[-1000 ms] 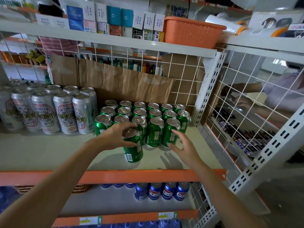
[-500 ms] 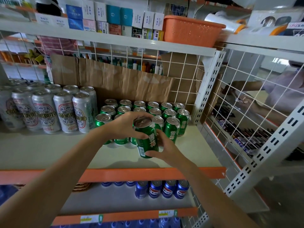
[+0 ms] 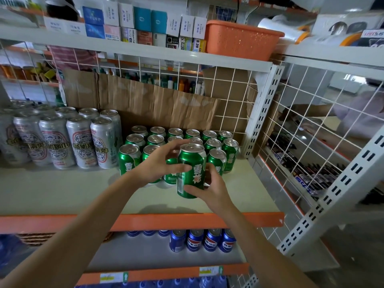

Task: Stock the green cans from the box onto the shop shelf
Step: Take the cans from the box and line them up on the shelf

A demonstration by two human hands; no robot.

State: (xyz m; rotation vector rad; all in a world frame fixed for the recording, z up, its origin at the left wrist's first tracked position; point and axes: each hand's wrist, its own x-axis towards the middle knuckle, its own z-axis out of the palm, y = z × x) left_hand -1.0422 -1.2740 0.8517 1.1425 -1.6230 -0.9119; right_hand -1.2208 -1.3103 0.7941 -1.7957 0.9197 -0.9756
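While between hands (image 3: 158,166) (image 3: 211,189) — one green can (image 3: 192,170)

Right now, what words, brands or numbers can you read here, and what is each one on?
"雪花": the green can held by the left hand and right hand.
"0.38": a small box on the upper shelf.
"20": the neighbouring box.
Too blurred to quote: Pepsi-style Chinese lettering on the blue cans.
Unreadable: the silver cans, the shelf-edge tags.
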